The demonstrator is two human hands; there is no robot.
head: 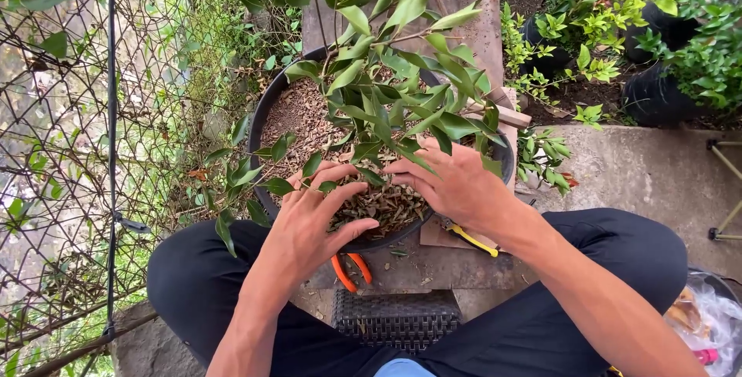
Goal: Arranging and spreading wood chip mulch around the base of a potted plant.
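Both hands, left (313, 219) and right (456, 184), press spread-open, gripping nothing, on brown bark mulch (386, 203) filling a black pot (259, 134) around a leafy plant (386, 91).

The person is wearing dark black pants (603, 269) that are covering both legs. The cloth is looking smooth and a little loose, and it is making soft folds near the knees. A small bit of light blue shirt (402, 368) is showing at the bottom, between the legs. Both arms are showing bare all the way down, so no sleeves are reaching the wrists. The left hand (313, 219) is wearing no glove, no ring and no watch. The right hand (456, 184) is bare too, with nothing on the fingers or the wrist. The fingernails are looking short.
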